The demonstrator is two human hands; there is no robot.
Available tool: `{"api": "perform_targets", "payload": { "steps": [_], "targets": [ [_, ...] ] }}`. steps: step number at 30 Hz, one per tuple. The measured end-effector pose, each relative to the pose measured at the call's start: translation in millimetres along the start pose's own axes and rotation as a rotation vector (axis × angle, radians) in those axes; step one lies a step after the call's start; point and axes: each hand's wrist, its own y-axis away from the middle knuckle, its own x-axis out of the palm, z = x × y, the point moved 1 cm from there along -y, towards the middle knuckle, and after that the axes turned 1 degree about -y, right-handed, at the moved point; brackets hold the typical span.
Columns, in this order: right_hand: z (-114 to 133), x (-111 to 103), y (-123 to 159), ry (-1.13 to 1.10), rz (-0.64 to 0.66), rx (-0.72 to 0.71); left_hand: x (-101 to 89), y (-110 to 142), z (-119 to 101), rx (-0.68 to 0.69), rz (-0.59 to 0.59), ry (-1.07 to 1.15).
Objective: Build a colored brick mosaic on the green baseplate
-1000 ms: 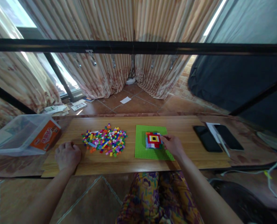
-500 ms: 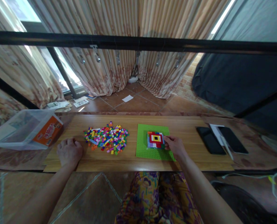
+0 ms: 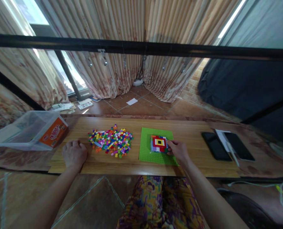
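On a green studded baseplate (image 3: 144, 149) stands a block built of toy bricks (image 3: 159, 143). Its top shows a black centre framed by yellow, white and red, with mixed colours at the edges. My right hand (image 3: 178, 151) pinches the block's right edge, thumb and fingers closed; the fingertips are partly hidden. To the left, my left hand (image 3: 74, 154) rests on the tabletop with its fingers curled under, and I see nothing in it. Just right of it a spread of loose coloured toy bricks (image 3: 112, 141) covers the wood.
A clear plastic box (image 3: 24, 128) with an orange label lies at the far left. Two dark phone-like or tablet-like devices (image 3: 216, 146) and white paper (image 3: 223, 138) lie at the right. A black horizontal bar (image 3: 141, 47) crosses beyond the wooden table (image 3: 189, 127).
The view has shifted slightly, so everything sits a little differently in the picture. Both hands keep their places, the right still at the block's edge.
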Motion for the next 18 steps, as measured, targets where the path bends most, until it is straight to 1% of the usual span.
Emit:
{"api": "perform_targets", "payload": {
  "steps": [4, 7, 9, 11, 12, 14, 16, 18],
  "targets": [
    [5.3, -4.0, -1.1, 0.031, 0.008, -0.008, -2.0, 0.8, -0.9, -0.015, 0.013, 0.016],
    [4.4, -11.2, 2.6, 0.006, -0.078, -0.09, 2.6, -0.6, 1.2, -0.032, -0.005, 0.042],
    [0.3, -18.2, 9.2, 0.042, -0.133, -0.146, 6.7, -1.2, 3.4, -0.039, -0.027, 0.06],
    [-6.0, -27.9, 17.5, 0.179, -0.166, -0.163, 9.5, -0.5, 5.9, -0.028, -0.037, 0.08],
    [-9.8, -34.2, 21.2, 0.282, -0.187, -0.17, 10.2, 0.2, 7.2, -0.031, -0.037, 0.094],
    [-18.1, -48.2, 25.1, 0.523, -0.174, -0.205, 10.3, 1.8, 9.3, -0.001, -0.026, 0.139],
    [-27.9, -63.1, 23.1, 0.702, -0.197, -0.205, 9.4, 2.9, 10.3, 0.029, -0.002, 0.219],
    [-38.8, -74.9, 16.7, 0.799, -0.182, -0.177, 8.1, 3.5, 9.5, 0.041, 0.03, 0.327]
  ]
}}
